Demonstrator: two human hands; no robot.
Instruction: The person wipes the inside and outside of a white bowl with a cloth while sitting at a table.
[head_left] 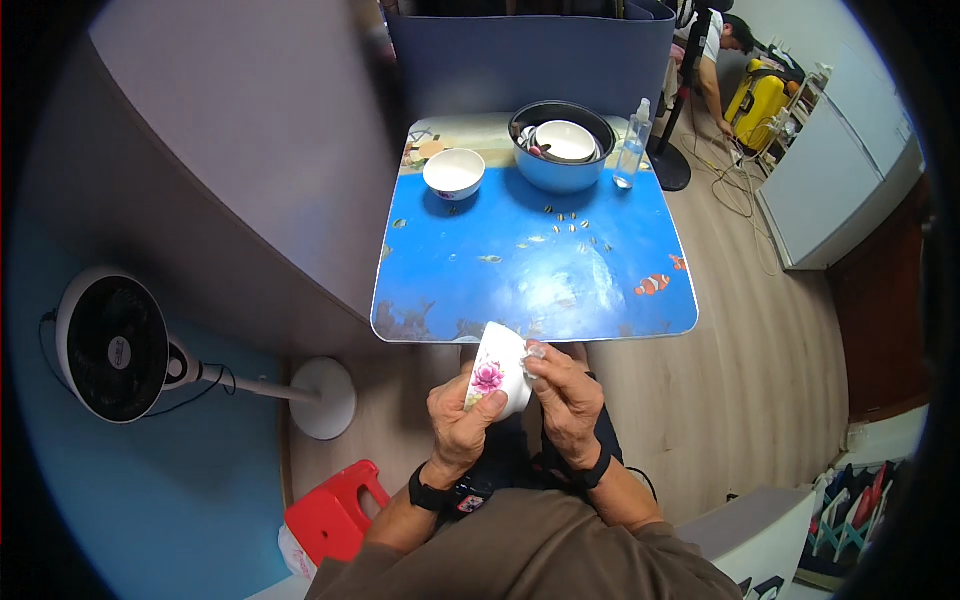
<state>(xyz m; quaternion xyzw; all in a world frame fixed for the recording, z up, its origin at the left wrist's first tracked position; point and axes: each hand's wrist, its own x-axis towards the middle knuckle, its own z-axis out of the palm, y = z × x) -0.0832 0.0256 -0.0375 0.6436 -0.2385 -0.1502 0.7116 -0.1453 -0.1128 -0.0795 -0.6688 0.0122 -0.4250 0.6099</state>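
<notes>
Just off the near edge of the table, my left hand [460, 428] grips a white bowl [497, 375] with a pink flower on its side. The bowl is tipped onto its side, its base facing right. Pinched in my right hand [568, 400] is a crumpled white wipe [535, 358], pressed against the bowl's base; whether it is paper or cloth I cannot tell. A second white bowl [455, 172] stands upright at the table's far left. Behind the middle, a blue pot [560, 178] with a dark inside holds a white bowl [566, 141] and other dishes.
The table [480, 285] has a blue sea print. A clear spray bottle [631, 150] stands at its far right. Left are a floor fan [120, 350] and a red stool [335, 515]. At the back right, another person [712, 70] bends near a yellow suitcase [757, 108], with cables [738, 195] on the floor.
</notes>
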